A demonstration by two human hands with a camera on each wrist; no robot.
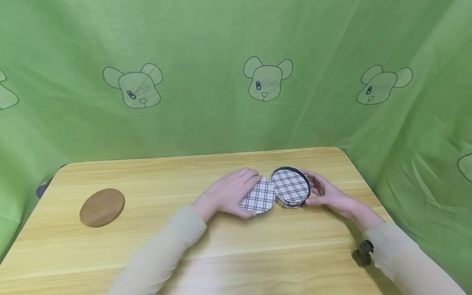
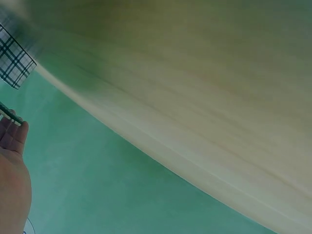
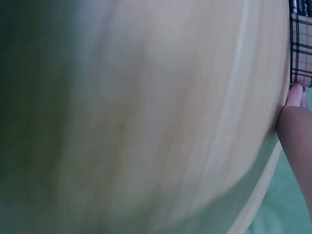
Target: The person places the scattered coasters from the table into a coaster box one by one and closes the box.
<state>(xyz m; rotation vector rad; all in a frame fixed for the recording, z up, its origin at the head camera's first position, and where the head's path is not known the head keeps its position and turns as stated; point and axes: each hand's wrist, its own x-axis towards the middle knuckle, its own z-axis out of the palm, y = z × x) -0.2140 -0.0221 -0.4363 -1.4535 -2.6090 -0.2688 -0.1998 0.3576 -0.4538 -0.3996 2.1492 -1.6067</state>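
Note:
In the head view my left hand holds a flat round plaid lid, fingers over its far side and thumb at the near edge. Just right of it is a round plaid box with its top uncovered, a dark rim and a checked inside. The lid's right edge meets or overlaps the box's left side. My right hand grips the box's right side between fingers and thumb. Its plaid wall shows at the edge of the right wrist view. In the left wrist view only part of my left hand is visible.
A round brown wooden disc lies on the left of the wood-grain table. Near my right sleeve is a small black object. Green curtains with bear outlines hang behind the table and at its sides.

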